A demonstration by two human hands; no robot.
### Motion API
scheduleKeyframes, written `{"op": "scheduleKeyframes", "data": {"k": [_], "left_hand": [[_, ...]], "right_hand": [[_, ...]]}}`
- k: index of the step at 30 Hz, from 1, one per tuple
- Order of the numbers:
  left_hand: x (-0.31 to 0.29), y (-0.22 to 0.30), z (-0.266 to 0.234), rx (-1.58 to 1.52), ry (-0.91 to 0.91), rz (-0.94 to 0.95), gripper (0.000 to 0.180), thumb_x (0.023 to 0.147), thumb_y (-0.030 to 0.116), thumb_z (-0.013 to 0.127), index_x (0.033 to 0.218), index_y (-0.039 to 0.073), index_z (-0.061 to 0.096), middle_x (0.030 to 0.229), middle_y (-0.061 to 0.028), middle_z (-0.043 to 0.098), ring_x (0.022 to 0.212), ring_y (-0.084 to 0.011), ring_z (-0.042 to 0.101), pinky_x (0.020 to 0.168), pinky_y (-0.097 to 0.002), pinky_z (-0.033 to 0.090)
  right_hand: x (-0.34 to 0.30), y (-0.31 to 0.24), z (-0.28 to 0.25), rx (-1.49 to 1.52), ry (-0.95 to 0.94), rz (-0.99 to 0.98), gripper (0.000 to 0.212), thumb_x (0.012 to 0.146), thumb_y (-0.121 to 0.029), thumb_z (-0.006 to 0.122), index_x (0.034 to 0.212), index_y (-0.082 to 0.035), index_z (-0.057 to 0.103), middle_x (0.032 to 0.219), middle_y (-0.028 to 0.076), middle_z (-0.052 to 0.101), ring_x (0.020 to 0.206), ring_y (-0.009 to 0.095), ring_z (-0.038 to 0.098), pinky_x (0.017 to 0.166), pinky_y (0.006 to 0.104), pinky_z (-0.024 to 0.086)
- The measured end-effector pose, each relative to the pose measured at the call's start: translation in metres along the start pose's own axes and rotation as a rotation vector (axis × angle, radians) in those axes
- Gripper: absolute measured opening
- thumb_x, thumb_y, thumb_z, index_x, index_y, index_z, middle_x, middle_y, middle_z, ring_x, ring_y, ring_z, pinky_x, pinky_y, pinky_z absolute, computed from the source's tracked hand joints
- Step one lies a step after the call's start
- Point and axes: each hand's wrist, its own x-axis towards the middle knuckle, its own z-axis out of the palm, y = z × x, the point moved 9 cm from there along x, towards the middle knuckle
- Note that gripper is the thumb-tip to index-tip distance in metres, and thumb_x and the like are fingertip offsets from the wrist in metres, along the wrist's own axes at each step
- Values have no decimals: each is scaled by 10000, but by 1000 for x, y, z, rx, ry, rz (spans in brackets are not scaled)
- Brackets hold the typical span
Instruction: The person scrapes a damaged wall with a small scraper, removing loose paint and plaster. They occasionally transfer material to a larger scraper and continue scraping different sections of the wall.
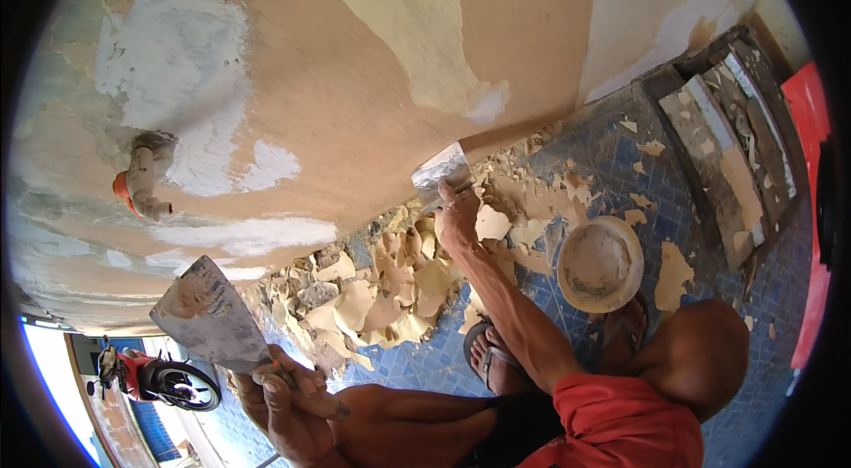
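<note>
My left hand is closed around the handle of a wide putty knife. Its broad metal blade carries brownish-white smears and points up and left, in front of the wall's lower part. With the arm stretched forward, my right hand grips a second metal scraper, fingers pressed on its blade. That blade lies at the foot of the patchy wall, where tan, yellow and white areas show. A round cream bowl, with pale residue inside, stands on the floor right of my right forearm.
Peeled paint flakes heap along the wall's base. A pipe with an orange fitting juts from the wall at left. Dusty boards lie at right on the blue tiled floor. A motorcycle stands at lower left.
</note>
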Motion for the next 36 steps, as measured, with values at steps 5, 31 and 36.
{"op": "scheduleKeyframes", "data": {"k": [5,31,36], "left_hand": [[-1,3,0,-7,13,2,214,1058,209,659,1174,34,615,1151,-114,649,726,-119,617,649,-293,535],[-4,9,11,0,-61,39,204,1047,216,678,1152,45,641,1118,-102,646,723,-115,610,626,-274,516],[-4,5,21,-50,-52,14,200,1047,201,677,1156,43,621,1115,-96,650,730,-109,615,615,-263,515]], "right_hand": [[4,1,-51,-84,419,301,396,990,-110,663,1358,-29,542,1387,128,527,1208,277,581,933,529,639],[3,-113,85,-1113,432,-840,783,859,54,724,1568,-34,402,1328,180,472,1102,333,573,832,430,563],[-33,-70,69,-1000,118,-737,464,915,4,683,1358,1,547,1217,158,525,1084,288,575,850,404,537]]}}
